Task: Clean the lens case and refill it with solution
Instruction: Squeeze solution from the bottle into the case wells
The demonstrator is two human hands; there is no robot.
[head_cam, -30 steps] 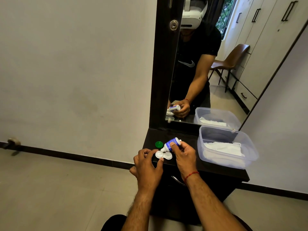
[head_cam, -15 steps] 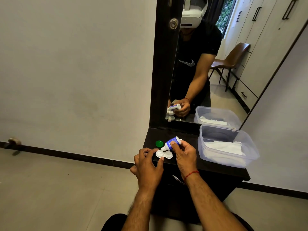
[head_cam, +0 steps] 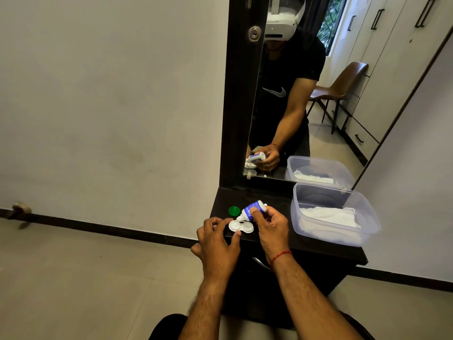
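Observation:
A white two-well lens case [head_cam: 241, 227] lies open on the black dresser top [head_cam: 274, 204] near its front left corner. My left hand [head_cam: 217, 244] pinches the case's left edge between thumb and fingertips. My right hand [head_cam: 269, 225] grips a small blue-and-white solution bottle [head_cam: 252, 211], tilted with its nozzle pointing down onto the left well. A green cap [head_cam: 234, 211] lies on the dresser top just left of the bottle.
A clear plastic tub [head_cam: 333, 214] with white cloth inside stands on the right of the dresser top. A mirror [head_cam: 294, 94] rises behind, reflecting the person and a chair. A drawer handle [head_cam: 261, 263] sits below the front edge. Grey wall on the left.
Both hands, bottle and case stay nearly still; the bottle remains tipped over the left well.

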